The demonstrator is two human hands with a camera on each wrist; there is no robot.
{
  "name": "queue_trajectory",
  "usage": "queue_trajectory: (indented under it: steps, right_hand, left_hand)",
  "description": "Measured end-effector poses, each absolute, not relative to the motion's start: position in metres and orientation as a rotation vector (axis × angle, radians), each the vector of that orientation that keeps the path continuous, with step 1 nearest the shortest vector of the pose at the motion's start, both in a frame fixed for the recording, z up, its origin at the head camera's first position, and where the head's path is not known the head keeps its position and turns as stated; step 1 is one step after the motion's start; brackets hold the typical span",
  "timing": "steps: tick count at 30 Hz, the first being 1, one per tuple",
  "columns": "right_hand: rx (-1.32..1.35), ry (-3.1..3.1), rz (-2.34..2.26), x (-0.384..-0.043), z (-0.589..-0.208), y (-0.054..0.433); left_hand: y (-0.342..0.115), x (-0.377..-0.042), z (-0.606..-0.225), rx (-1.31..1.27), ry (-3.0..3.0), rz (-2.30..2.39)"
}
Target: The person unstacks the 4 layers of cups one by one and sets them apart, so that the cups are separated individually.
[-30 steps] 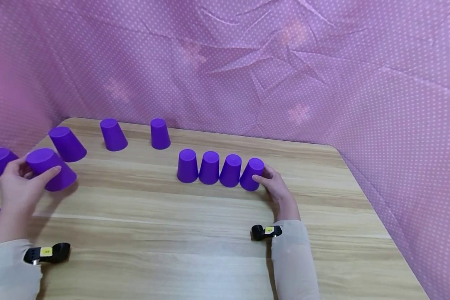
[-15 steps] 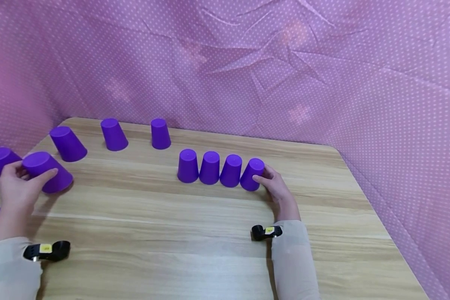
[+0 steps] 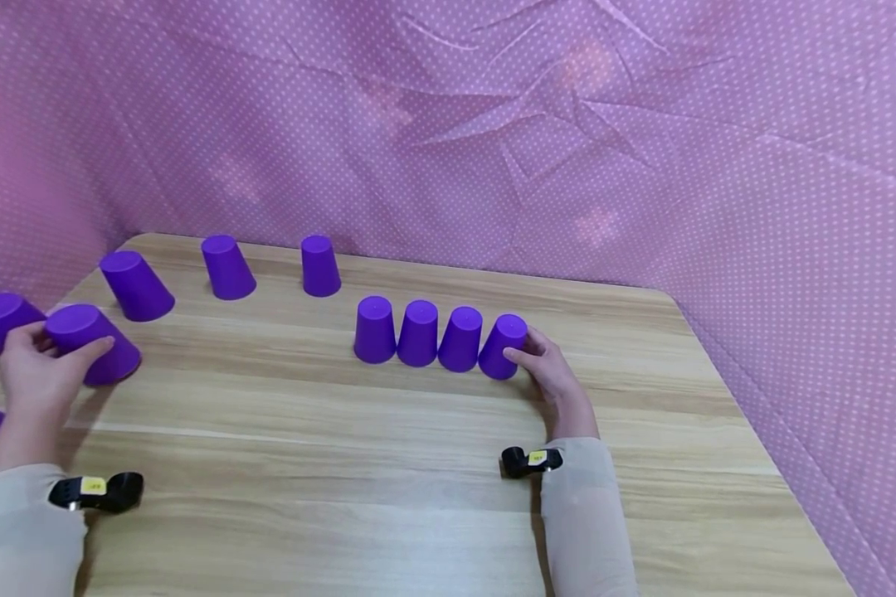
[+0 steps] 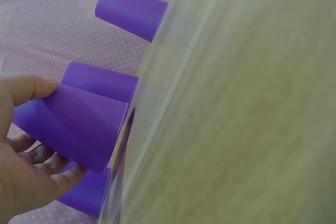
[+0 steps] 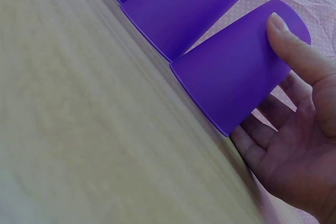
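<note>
Left grip (image 3: 39, 375) is holding a purple cup (image 4: 84, 124), frame left; right grip (image 3: 552, 371) is holding another cup (image 5: 233, 72), centre right.

The table (image 3: 328, 481) has the colour of pale wood, with a brown grain which runs across it, and its far corners are rounded. Behind it and at both sides there is a pink-purple cloth (image 3: 448, 182) with small white dots; it shows creases and also some blurred, more reddish patches.
</note>
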State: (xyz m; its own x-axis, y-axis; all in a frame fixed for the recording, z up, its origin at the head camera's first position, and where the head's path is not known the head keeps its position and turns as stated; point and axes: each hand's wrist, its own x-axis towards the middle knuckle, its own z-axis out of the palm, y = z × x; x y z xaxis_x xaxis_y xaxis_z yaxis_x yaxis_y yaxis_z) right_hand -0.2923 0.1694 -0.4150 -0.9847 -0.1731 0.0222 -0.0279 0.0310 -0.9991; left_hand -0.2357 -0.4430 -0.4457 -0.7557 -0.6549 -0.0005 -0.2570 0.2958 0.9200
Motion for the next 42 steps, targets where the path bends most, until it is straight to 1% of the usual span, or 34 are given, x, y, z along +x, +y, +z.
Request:
queue_trajectory:
  steps: [16,28,35,38,42]
  right_hand:
    - [-0.208,2.197,-2.086,-0.293,-0.416,0.17]
    - [-0.196,2.193,-2.08,-0.293,-0.415,0.17]
    - [-0.333,2.187,-2.131,-0.293,-0.422,0.174]
    - [-0.368,2.193,-2.133,-0.294,-0.423,0.175]
    - [-0.291,2.201,-2.113,-0.295,-0.422,0.173]
  left_hand:
    - [-0.415,-0.215,-0.418,0.928,-2.152,-1.525]
    - [-0.419,-0.214,-0.421,0.927,-2.17,-1.504]
    - [-0.436,-0.224,-0.436,0.896,-2.164,-1.499]
    - [-0.438,-0.225,-0.437,0.866,-2.148,-1.495]
    - [-0.438,-0.224,-0.43,0.807,-2.148,-1.466]
